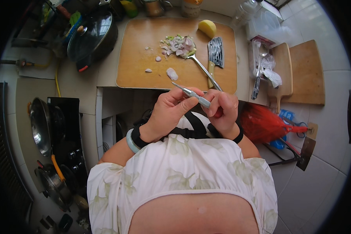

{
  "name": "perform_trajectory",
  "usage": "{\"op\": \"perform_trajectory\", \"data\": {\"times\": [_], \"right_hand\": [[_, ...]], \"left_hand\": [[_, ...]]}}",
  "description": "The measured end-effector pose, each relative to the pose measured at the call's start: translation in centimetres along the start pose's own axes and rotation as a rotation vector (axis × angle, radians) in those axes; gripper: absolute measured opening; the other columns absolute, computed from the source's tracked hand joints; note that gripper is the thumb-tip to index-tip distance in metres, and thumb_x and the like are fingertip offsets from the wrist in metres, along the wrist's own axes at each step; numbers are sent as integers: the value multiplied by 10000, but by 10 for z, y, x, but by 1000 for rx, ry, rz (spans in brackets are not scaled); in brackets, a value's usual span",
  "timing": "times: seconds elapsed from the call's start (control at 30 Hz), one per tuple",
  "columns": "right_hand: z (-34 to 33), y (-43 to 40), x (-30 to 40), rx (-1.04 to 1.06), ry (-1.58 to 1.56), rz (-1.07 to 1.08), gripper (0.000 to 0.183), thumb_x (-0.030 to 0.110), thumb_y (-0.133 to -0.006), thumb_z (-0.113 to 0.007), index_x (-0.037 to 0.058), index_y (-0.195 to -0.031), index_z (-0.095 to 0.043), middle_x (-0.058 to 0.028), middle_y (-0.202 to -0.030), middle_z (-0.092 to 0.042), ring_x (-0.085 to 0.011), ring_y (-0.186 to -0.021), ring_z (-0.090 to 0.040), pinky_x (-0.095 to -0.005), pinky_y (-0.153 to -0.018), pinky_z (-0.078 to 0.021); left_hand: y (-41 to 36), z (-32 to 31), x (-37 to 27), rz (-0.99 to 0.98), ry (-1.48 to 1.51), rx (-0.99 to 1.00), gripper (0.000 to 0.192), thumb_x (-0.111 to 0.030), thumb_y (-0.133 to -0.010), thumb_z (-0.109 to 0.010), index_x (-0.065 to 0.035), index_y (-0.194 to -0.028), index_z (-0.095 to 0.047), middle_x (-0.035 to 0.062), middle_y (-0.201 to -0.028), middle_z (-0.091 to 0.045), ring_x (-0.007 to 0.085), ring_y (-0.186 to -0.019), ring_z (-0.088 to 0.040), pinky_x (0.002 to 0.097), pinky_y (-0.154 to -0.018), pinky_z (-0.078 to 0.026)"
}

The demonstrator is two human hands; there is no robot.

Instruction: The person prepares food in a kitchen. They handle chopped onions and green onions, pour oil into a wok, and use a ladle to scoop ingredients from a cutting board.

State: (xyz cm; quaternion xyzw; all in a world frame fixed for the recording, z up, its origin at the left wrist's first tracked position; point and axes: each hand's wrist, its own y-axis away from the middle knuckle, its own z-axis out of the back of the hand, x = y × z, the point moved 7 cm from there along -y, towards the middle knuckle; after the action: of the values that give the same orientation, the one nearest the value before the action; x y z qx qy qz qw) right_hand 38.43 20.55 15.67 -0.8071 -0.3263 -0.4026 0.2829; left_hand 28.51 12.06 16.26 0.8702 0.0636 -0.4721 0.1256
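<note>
My left hand [173,104] pinches a pen-shaped silver metal tool [196,96] between thumb and fingers, its narrow tip pointing up and left. My right hand [224,107] curls around the tool's back end, where something red shows under the fingers. Beyond my hands lies a wooden cutting board [140,52] with a pile of sliced shallots [180,46] and green bits. The head of a long-handled metal spoon [204,70] is partly covered by the pile. Right of it rests a cleaver [216,52] with a patterned blade. A cut, peeled potato [207,28] sits at the board's far edge.
A lidded black pot [90,38] stands left of the board. A wok [41,125] and another pan [54,184] are by the black stove [67,122]. To the right are an open tray [255,58], two smaller boards [307,70] and a hanging red plastic bag [260,124].
</note>
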Motion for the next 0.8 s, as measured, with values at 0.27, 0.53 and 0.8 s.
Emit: {"op": "perform_trajectory", "data": {"times": [0.27, 0.53, 0.8], "right_hand": [[-6, -11, -7, 17, 64, -147, 421, 271, -956, -414, -20, -695, -571, -42, -661, -509, -54, -485, -338, -210, -454, -249], [2, -16, -7, -69, -34, -177, 248, 226, -937, -465, 0, -959, -565, 24, -620, -482, -27, -497, -370, -182, -454, -274], [6, -29, -16, -26, -22, -268, 229, 226, -939, -499, 14, -1008, -553, 22, -670, -512, -21, -502, -392, -169, -447, -292]], "left_hand": [[-8, 25, 12, -39, 225, -136, 311, -242, -944, -523, 1, -1120, -603, 27, -972, -637, 90, -854, -556, 251, -845, -412], [-17, 17, 7, -77, 78, -95, 276, -256, -919, -578, -24, -1054, -643, -20, -937, -630, 40, -857, -512, 215, -815, -404], [-33, 25, 3, -38, -59, -103, 332, -296, -957, -499, -46, -1154, -594, -3, -1035, -604, 68, -883, -500, 225, -824, -391]]}}
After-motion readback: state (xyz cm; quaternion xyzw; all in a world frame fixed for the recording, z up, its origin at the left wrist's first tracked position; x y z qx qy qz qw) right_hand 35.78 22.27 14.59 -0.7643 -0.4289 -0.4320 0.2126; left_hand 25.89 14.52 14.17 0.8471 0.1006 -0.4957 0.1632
